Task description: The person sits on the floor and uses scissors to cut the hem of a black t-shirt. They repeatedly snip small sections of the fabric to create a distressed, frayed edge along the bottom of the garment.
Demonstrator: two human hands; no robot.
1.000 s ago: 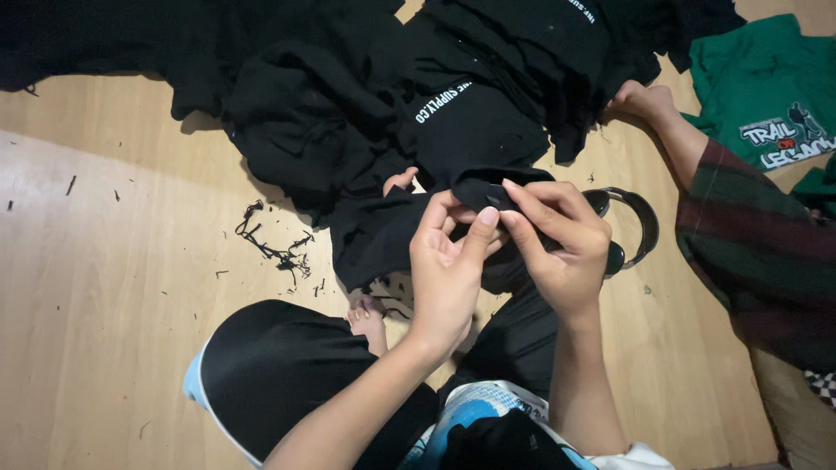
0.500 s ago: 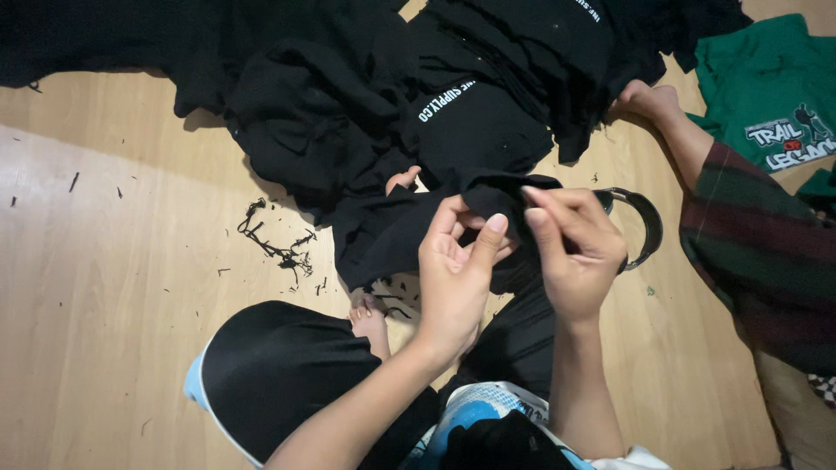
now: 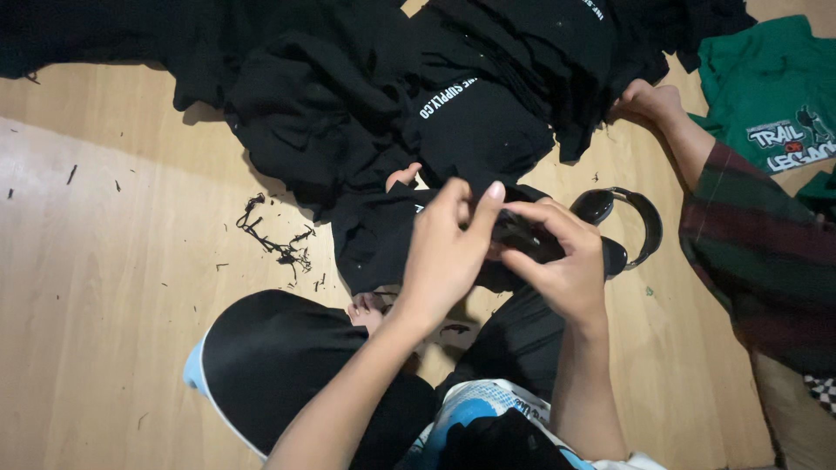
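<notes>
My left hand (image 3: pixel 444 257) and my right hand (image 3: pixel 562 265) meet over my lap, and both pinch a folded edge of a black garment (image 3: pixel 379 239) that trails down to the wooden floor. My left thumb and forefinger point upward. The fingers of my right hand curl over the dark fabric, so the gripped part is mostly hidden. Just beyond the garment lies a large pile of black clothes (image 3: pixel 366 96) with white lettering.
Black headphones (image 3: pixel 643 228) lie on the floor right of my hands. Black thread scraps (image 3: pixel 279 244) are scattered to the left. Another person's foot (image 3: pixel 651 100) and dark striped trouser leg (image 3: pixel 758 261) reach in from the right. Green printed shirts (image 3: pixel 771 87) lie at the top right.
My right hand's fingers have curled down tighter over the fabric, and both hands have shifted slightly lower and to the right. The garment stays in my grip.
</notes>
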